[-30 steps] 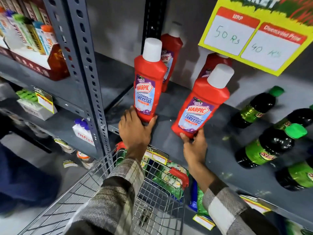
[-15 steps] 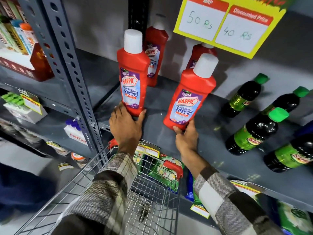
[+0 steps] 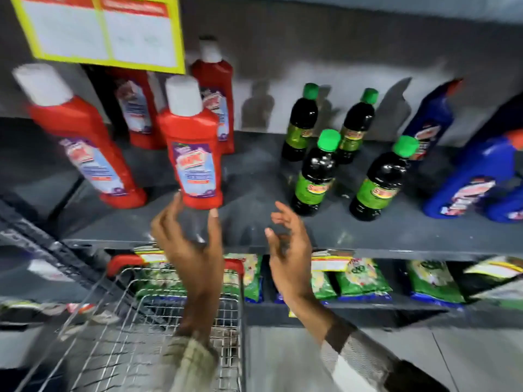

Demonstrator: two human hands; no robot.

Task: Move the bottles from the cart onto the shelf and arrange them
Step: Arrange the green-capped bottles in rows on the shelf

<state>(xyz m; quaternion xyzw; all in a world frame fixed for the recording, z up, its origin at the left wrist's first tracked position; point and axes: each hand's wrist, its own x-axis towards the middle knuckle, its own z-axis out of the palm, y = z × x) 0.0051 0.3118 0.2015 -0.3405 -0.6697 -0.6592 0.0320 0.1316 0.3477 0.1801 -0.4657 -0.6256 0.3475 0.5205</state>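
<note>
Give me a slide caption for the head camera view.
Both hands, left hand and right hand, open just below red cleaner bottles on the shelf.

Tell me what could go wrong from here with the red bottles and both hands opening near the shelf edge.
1. The nearer red bottle stands close to the shelf's front edge; the left hand, open right below its base, might nudge it off toward the cart.
2. The far-left red bottle looks tilted, so it may tip, though blur makes this uncertain.
3. The right hand is open near the green-capped bottles; a sideways sweep could topple one.
</note>
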